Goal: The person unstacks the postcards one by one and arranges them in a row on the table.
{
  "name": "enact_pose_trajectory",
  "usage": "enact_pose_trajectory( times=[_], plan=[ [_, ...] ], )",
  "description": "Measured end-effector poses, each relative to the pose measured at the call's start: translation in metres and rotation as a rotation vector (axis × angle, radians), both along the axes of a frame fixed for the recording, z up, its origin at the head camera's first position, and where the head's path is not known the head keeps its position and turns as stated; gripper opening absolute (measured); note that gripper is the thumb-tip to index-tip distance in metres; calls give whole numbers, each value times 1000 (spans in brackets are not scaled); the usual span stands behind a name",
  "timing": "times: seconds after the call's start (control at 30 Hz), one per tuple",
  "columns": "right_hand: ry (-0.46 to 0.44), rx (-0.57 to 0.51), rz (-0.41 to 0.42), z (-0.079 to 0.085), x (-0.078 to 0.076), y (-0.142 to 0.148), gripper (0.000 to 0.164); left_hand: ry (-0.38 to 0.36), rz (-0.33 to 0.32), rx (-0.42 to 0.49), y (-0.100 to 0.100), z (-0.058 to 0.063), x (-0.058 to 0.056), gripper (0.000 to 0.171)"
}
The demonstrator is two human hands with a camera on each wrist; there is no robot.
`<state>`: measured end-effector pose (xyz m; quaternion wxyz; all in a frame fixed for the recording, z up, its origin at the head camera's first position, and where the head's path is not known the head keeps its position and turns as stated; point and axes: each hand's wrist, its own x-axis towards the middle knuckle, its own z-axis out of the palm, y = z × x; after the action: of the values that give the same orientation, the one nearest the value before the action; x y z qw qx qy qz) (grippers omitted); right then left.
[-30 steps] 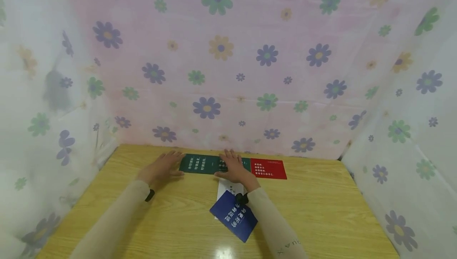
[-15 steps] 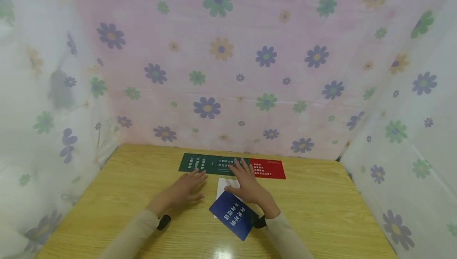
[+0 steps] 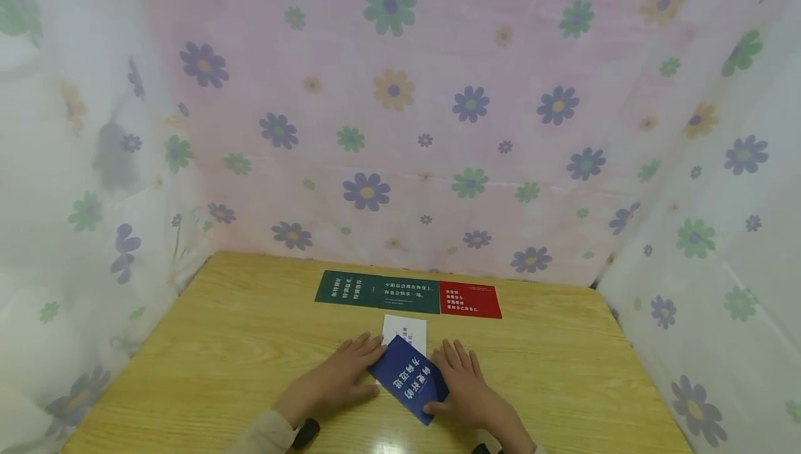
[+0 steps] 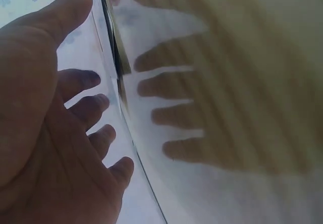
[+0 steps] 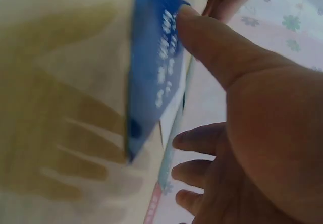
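Observation:
A blue card (image 3: 408, 379) with white writing lies slantwise on the wooden table, overlapping a white card (image 3: 405, 327) beneath it. My left hand (image 3: 338, 379) is at the blue card's left corner, fingers extended and fingertips right by its edge. On the other side, my right hand (image 3: 468, 388) has its thumb over the card's lower right part and its fingers straight along the right edge. The right wrist view shows that thumb overlapping the blue card (image 5: 154, 57). Fingers of the left hand (image 4: 55, 133) are spread in the left wrist view, with nothing held.
Farther back, two green cards (image 3: 346, 288) (image 3: 409, 295) and a red card (image 3: 471, 300) lie side by side in a row. Flower-patterned cloth (image 3: 400, 127) hangs behind the wooden table (image 3: 563, 363) and along both its sides.
Both hands have drawn back from the row of green and red cards toward me. They now flank the blue card, left hand from the left and right hand from the right.

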<state>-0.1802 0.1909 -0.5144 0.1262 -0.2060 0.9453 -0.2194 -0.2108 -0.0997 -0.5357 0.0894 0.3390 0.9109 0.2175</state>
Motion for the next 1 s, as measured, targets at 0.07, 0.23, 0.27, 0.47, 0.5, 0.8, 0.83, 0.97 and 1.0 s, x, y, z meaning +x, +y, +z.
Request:
enact_pose_trajectory(
  times=[0.07, 0.23, 0.27, 0.47, 0.5, 0.8, 0.83, 0.97, 1.0],
  plan=[
    [-19, 24, -8, -3, 10, 3, 98, -15, -1, -5, 2, 2, 5, 71],
    [-86, 39, -33, -9, 23, 4, 101, -38, 15, -51, 3, 9, 17, 66],
    [-101, 38, -39, -9, 24, 4, 100, -36, 16, -55, 3, 10, 19, 65],
    [-47, 24, -22, -10, 26, 6, 93, -28, 24, -107, 6, 19, 36, 59],
    [-25, 27, -13, -10, 27, 7, 92, -24, 23, -125, 6, 20, 39, 57],
    [-17, 16, 0, -6, 22, 16, 94, 24, 11, -97, -1, 24, 37, 52],
    [-19, 11, 4, -7, 22, 17, 94, 24, 22, -89, -3, 22, 34, 60],
    [-32, -10, 29, -5, 21, 22, 92, -22, 60, -55, -11, 15, 26, 88],
    [-37, -22, 36, -4, 21, 23, 92, -40, 68, -48, -12, 13, 24, 92]
  ],
)
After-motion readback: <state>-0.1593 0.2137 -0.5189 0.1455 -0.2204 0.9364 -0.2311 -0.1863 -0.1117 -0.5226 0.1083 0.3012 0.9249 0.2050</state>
